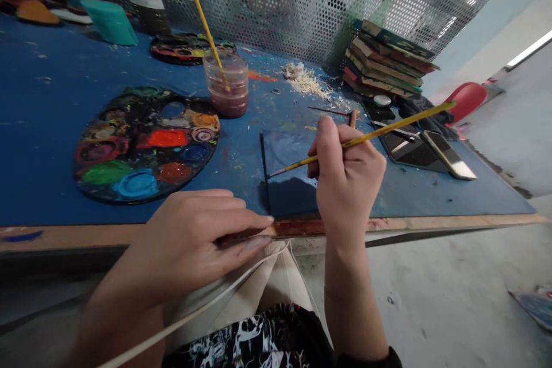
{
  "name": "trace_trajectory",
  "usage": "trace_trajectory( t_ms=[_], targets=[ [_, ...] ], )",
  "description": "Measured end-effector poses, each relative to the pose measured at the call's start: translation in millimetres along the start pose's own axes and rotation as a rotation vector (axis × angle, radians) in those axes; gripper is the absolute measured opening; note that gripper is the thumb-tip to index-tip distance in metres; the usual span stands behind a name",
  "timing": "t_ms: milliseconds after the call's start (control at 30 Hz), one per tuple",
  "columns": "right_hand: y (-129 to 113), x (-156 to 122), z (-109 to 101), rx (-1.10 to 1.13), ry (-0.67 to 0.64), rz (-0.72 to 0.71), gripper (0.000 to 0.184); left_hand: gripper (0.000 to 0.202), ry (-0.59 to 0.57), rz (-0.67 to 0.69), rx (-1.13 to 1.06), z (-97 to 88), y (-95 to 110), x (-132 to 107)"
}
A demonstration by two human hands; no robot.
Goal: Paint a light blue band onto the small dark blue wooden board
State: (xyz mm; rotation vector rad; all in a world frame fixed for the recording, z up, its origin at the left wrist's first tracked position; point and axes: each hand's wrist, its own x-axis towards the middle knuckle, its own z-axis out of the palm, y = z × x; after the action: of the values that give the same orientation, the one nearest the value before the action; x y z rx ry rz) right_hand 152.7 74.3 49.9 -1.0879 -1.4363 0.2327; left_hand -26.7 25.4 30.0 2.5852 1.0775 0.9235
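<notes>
My right hand [347,178] is closed round a yellow paintbrush [379,132], whose tip touches the left edge of a small blue-painted panel [287,152] lying on the blue table [43,126]. My left hand [194,241] rests at the table's front edge with its fingers pressed together on the wooden rim, just left of the panel. A round palette [144,144] with several wells of wet colour lies to the left. Behind it stands a plastic cup [227,83] of murky water with another yellow brush [202,17] leaning in it.
A stack of painted panels [388,60] sits at the back right, with a phone [448,155] and a dark tablet [409,152] in front. Wood shavings [304,80], a second palette [185,49], a teal container [110,22] and a perforated metal screen [302,0] stand behind.
</notes>
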Motion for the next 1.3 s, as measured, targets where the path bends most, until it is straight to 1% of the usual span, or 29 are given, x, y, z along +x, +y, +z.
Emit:
trace_trajectory(
  t_ms=[67,167,233,267,400,467,533,600,767,833,867,933,967,1000,1067,1133,1167,1200,1267,1300],
  targets=[
    [5.8,0.6,-2.5,-0.053,-0.022,0.0,0.041,0.013,-0.012,-0.008,-0.006,0.5,0.0,-0.4],
    [14.0,4.1,-12.1,-0.103,0.052,0.023,0.04,0.014,-0.019,0.0,0.004,1.6,-1.4,-2.0],
    [14.6,6.3,-15.5,-0.086,0.104,0.029,0.039,0.015,-0.019,0.007,0.002,1.9,-2.1,-2.8],
    [13.1,6.9,-15.2,-0.06,0.1,0.027,0.039,0.015,-0.021,0.006,-0.001,1.7,-2.1,-3.0],
    [3.2,5.5,-7.2,0.012,-0.064,0.006,0.04,0.012,-0.03,-0.001,-0.003,-0.2,-0.7,-1.9],
    [2.9,4.8,-6.1,-0.024,-0.096,0.008,0.041,0.013,-0.039,-0.004,-0.001,-1.0,0.1,-1.0],
    [8.9,5.7,-11.0,-0.069,-0.053,0.029,0.042,0.015,-0.049,0.001,0.004,-1.2,0.1,-0.4],
    [20.6,8.8,-22.5,-0.105,0.027,0.059,0.041,0.015,-0.046,0.011,0.016,-1.0,-0.7,-0.5],
    [55.3,21.4,-67.8,-0.233,0.209,0.118,0.044,0.015,-0.022,0.06,0.066,-0.5,-4.6,-2.2],
    [61.2,25.6,-81.9,-0.319,0.279,0.122,0.043,0.014,-0.019,0.071,0.076,-0.9,-5.2,-2.2],
    [61.1,26.8,-85.7,-0.348,0.315,0.117,0.043,0.014,-0.018,0.075,0.075,-1.2,-5.2,-1.9],
    [55.7,27.4,-85.8,-0.334,0.367,0.107,0.041,0.013,-0.014,0.074,0.069,-1.6,-4.8,-0.8],
    [51.5,26.9,-82.7,-0.295,0.363,0.107,0.041,0.013,-0.01,0.072,0.067,-1.6,-4.5,-0.1],
    [47.2,26.1,-78.5,-0.243,0.332,0.113,0.04,0.014,-0.009,0.07,0.065,-1.6,-4.2,0.7],
    [41.8,24.7,-70.6,-0.154,0.222,0.134,0.039,0.015,-0.012,0.061,0.061,-1.3,-3.6,2.3],
    [43.0,24.6,-68.7,-0.157,0.142,0.152,0.038,0.015,-0.014,0.058,0.054,-0.9,-3.2,3.4],
    [45.8,25.0,-70.7,-0.191,0.147,0.154,0.039,0.015,-0.013,0.058,0.05,-0.8,-3.1,3.6],
    [49.4,25.7,-74.4,-0.237,0.185,0.149,0.039,0.015,-0.01,0.057,0.046,-0.7,-3.1,3.6],
    [56.5,27.2,-83.9,-0.298,0.297,0.138,0.04,0.015,-0.01,0.052,0.042,-0.5,-3.3,3.4],
    [59.2,27.9,-88.3,-0.289,0.339,0.141,0.04,0.015,-0.012,0.048,0.04,-0.4,-3.5,3.2]
  ],
)
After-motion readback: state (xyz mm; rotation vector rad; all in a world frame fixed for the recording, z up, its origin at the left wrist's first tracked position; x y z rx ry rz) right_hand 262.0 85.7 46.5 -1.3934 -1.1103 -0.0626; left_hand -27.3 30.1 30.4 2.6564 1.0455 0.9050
